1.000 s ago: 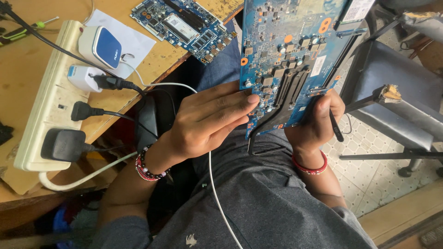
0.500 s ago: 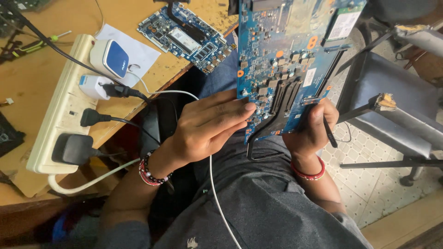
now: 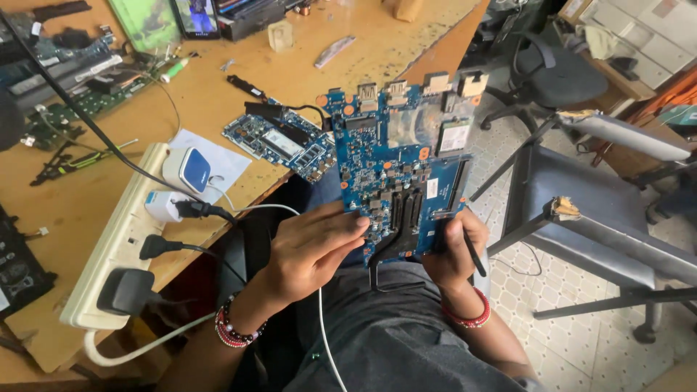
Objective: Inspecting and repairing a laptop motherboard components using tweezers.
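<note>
1. We see the blue circuit board (image 3: 396, 170) held upright over the lap, just right of the wooden workbench (image 3: 218, 80). Its long axis runs near to far, with the row of metal port connectors at the far end and the black heat pipe at the near end.
2. Our left hand (image 3: 312, 250) lies flat against the board's near left edge, fingers stretched out to the right and touching it; it is open, steadying rather than clasping, with a beaded bracelet at the wrist.
3. Our right hand (image 3: 454, 250) is closed around the board's near right corner, thumb over the front face, and a thin black tool (image 3: 470, 250) is pinched in the same grip, slanting down to the right.
4. Compared with a second ago, the board sits lower and more central in view, its far connectors are now fully visible, and more of the bench has come into sight. Both hands keep the same hold.
5. A smaller blue board (image 3: 279, 141) lies on the bench, and a white power strip (image 3: 116, 239) sits at the left.
</note>
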